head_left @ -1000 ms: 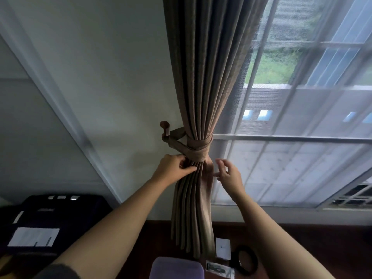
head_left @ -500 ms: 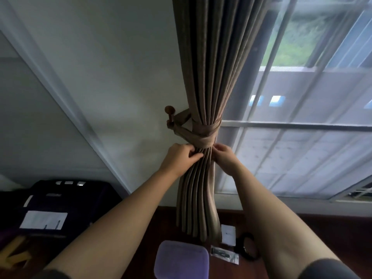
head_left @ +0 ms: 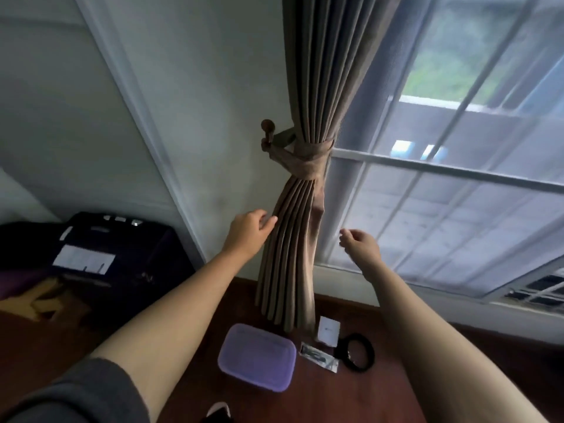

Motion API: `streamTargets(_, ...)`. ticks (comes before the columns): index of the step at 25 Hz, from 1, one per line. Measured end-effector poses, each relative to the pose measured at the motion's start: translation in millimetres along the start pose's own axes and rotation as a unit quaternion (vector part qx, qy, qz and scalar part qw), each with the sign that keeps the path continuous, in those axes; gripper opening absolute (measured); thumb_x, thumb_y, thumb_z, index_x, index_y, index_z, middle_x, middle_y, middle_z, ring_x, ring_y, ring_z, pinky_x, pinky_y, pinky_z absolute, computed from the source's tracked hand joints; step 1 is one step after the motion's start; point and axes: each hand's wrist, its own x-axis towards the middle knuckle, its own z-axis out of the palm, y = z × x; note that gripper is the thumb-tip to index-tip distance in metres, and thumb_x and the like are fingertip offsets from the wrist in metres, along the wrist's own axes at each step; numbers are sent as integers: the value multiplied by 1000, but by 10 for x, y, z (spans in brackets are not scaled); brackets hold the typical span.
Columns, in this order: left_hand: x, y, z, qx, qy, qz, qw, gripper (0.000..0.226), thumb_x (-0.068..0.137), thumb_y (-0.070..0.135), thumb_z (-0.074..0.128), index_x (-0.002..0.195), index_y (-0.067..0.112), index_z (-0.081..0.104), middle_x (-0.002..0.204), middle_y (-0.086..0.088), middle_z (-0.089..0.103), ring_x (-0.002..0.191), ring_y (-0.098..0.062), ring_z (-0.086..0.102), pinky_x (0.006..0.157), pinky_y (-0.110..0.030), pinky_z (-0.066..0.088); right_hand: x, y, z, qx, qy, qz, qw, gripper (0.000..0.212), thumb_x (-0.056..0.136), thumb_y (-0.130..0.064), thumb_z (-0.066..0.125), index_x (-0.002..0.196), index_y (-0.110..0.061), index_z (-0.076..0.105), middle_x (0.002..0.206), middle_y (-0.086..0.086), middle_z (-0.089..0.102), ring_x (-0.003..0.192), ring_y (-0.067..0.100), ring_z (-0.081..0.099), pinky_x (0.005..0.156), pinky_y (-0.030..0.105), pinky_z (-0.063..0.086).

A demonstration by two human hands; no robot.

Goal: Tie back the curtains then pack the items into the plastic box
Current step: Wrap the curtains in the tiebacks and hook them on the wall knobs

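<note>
Curtain [head_left: 317, 87] of brown woven cloth hangs in deep vertical pleats at the middle. It is cinched at the waist by a matching fabric tieback [head_left: 300, 161], which is looped onto a round-knobbed hook [head_left: 268, 126] on the pale wall.

At far left sits a dark, soft-looking case [head_left: 122, 239] bearing a white rectangular label [head_left: 84, 259]. Next comes the left hand [head_left: 248, 232], fingers loosely curled and holding nothing, its fingertips at the outer pleat below the tieback; whether they touch the cloth is unclear.

Beneath the curtain's hem, on a dark red-brown wooden surface [head_left: 61, 346], lies the plastic box [head_left: 258, 357], a purple rounded rectangle with a matte, finely textured lid. Just beside its right edge is a flat clear packet [head_left: 319, 357], with a small white card [head_left: 329, 329] above it and a glossy black ring [head_left: 355, 351] further right.

The right hand [head_left: 361, 242] hangs apart from the pleats, fingers relaxed and slightly bent, gripping nothing. Behind it the window [head_left: 457, 193] shows pale bars and a fine mesh screen.
</note>
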Motion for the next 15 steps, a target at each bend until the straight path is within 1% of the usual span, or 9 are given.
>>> streamTargets(2, -368, -197, 202, 3, -15, -63, 998, 41, 92, 33, 55, 113, -1, 64, 107, -18, 70, 99, -32, 66, 86, -40, 53, -222, 293, 80, -46, -45, -6, 998, 34, 95, -34, 46, 96, -8, 67, 94, 13, 70, 95, 29, 64, 91, 45, 49)
streamTargets(3, -596, -304, 342, 1, -23, -96, 995, 41, 93, 33, 54, 114, 0, 63, 108, -17, 69, 101, -32, 65, 87, -40, 53, -354, 493, 108, -73, -72, -7, 995, 35, 96, -33, 44, 94, -7, 67, 94, 13, 69, 93, 28, 62, 88, 40, 49)
streamTargets(5, -1032, -554, 648, 3, -42, -165, 985, 42, 93, 35, 54, 118, 2, 61, 110, -18, 68, 103, -30, 64, 89, -40, 52, -573, 952, 172, -118, -113, 5, 986, 31, 96, -34, 43, 89, -13, 66, 90, 9, 66, 91, 24, 59, 78, 29, 42)
streamTargets(6, -1233, -689, 802, 5, -57, -194, 979, 44, 93, 37, 53, 121, 3, 60, 112, -18, 67, 105, -30, 63, 90, -39, 52, -665, 1176, 228, -131, -129, 19, 983, 31, 96, -34, 43, 92, -14, 66, 92, 10, 66, 94, 24, 60, 76, 26, 37)
streamTargets(7, -1415, -834, 966, 6, -74, -218, 973, 46, 93, 39, 51, 124, 5, 58, 116, -17, 66, 108, -29, 62, 92, -38, 51, -733, 1389, 292, -141, -139, 34, 980, 33, 96, -35, 43, 98, -12, 67, 98, 12, 68, 100, 25, 60, 75, 25, 36)
streamTargets(8, -1575, -992, 1140, 12, -94, -235, 967, 48, 93, 41, 49, 126, 7, 57, 119, -16, 65, 111, -28, 61, 94, -37, 50, -769, 1607, 380, -150, -144, 46, 977, 36, 96, -34, 42, 105, -9, 66, 105, 14, 68, 106, 28, 60, 77, 26, 37)
streamTargets(9, -1700, -1152, 1302, 22, -111, -247, 963, 49, 94, 43, 47, 128, 9, 55, 122, -16, 63, 113, -28, 59, 95, -37, 49, -780, 1814, 475, -158, -144, 53, 975, 39, 97, -34, 41, 107, -6, 65, 110, 15, 68, 110, 31, 58, 81, 29, 38)
streamTargets(12, -1959, -1779, 1932, 66, -150, -281, 946, 51, 96, 44, 41, 133, 11, 49, 128, -17, 59, 117, -32, 55, 96, -37, 47, -644, 2648, 956, -175, -127, 68, 974, 41, 97, -36, 39, 102, -3, 63, 109, 17, 67, 110, 35, 57, 87, 35, 41)
streamTargets(15, -2058, -2675, 2770, 125, -167, -287, 935, 51, 97, 42, 39, 135, 8, 46, 129, -19, 57, 117, -35, 54, 95, -38, 46, -300, 3708, 1678, -189, -108, 81, 973, 51, 95, -41, 40, 118, 2, 52, 124, 24, 56, 117, 38, 50, 92, 39, 39)
